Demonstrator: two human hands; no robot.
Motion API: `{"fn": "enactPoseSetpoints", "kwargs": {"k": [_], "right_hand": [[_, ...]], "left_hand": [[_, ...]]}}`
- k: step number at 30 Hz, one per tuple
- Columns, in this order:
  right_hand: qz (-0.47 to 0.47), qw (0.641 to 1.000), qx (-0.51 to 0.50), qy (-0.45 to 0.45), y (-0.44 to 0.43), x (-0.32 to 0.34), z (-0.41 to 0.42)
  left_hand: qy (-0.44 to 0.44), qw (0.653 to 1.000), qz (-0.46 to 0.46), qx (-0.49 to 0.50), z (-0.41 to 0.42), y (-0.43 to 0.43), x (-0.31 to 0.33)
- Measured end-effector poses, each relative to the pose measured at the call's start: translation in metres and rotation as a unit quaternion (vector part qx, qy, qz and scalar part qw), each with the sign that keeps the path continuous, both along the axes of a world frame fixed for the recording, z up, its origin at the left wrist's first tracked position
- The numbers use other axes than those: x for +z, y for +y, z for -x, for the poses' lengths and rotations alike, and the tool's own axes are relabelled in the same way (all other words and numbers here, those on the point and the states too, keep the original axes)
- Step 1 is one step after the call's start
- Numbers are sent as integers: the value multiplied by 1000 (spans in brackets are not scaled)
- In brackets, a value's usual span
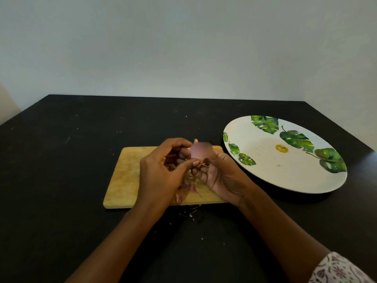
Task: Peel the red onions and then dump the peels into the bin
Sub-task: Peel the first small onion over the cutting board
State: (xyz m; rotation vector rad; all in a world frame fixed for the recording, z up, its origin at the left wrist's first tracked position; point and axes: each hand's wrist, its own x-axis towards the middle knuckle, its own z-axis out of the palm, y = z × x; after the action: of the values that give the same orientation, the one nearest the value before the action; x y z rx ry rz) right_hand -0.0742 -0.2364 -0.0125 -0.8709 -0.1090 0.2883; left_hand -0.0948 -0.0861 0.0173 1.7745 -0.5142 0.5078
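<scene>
I see 1 red onion (201, 151) held over the cutting board (126, 176), its lower half hidden by 2 hands. The right hand (220, 174) has its fingers curled round it, and the left hand (161, 168) pinches its base. Peels (189, 188) lie on the board. A leaf-print plate (265, 172) sits to the right on the bench (61, 160).

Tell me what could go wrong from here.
1. Peel scraps lie on the table past the near edge of the cutting board; more may scatter and miss the bin.
2. The left hand and right hand hold the red onion above the board; a slip could send it rolling off.
</scene>
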Motion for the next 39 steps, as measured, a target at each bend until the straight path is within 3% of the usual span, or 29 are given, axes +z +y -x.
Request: {"fn": "enactPoseSetpoints", "kwargs": {"k": [26, 39], "right_hand": [[15, 1000, 17, -11, -2, -1, -2], [-7, 1000, 2, -2, -2, 0, -1]], "left_hand": [[54, 997, -18, -42, 0, 0, 0], [-16, 999, 0, 40, 1, -1, -4]]}}
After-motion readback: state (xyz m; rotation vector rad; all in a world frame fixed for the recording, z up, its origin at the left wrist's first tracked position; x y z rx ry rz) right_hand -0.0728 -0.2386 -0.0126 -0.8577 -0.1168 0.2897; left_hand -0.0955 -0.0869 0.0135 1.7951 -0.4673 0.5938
